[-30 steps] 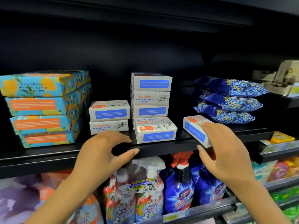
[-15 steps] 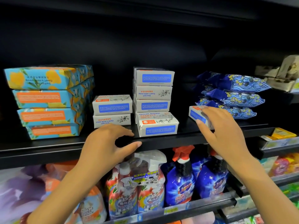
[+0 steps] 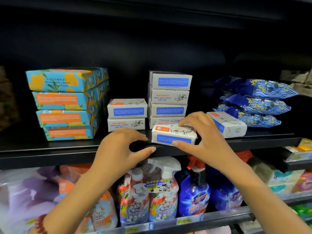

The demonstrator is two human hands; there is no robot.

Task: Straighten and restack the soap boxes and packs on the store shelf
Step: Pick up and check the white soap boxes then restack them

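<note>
Black metal shelf (image 3: 67,149), store aisle: the soap I am tidying sits along it, with spray bottles (image 3: 146,191) on the tier below. Largest, at far left, the blue-and-orange boxes (image 3: 67,102) lie four high, each a little offset from the one beneath, so the pile steps rather than stands flush. At far right three blue wave-print packs (image 3: 253,102) lie flat on one another, soft and slumped, their ends fanning out. Between them the tall white stack (image 3: 170,97) rises four boxes high, with a short white stack (image 3: 127,114) of two just beside it on the left. Their labels face different ways, some upside down. A skewed white box (image 3: 228,124) lies at an angle just in front of the lowest pack, one corner pointing toward the shelf's front edge, out of line with everything else.

Smallest business, and the one in hand: my right hand (image 3: 206,137) pinches the front white box (image 3: 170,135), fingers over its top and thumb on its blue-labelled front face. That box sits at the shelf's lip, right in front of the bottom of the tall stack. I judge the grip is taken across its short height so it can be lifted or slid square. My left hand (image 3: 121,149) holds nothing — fingers loosely curved at the lip, just beside the box, likely placed to steady or receive it.
</note>
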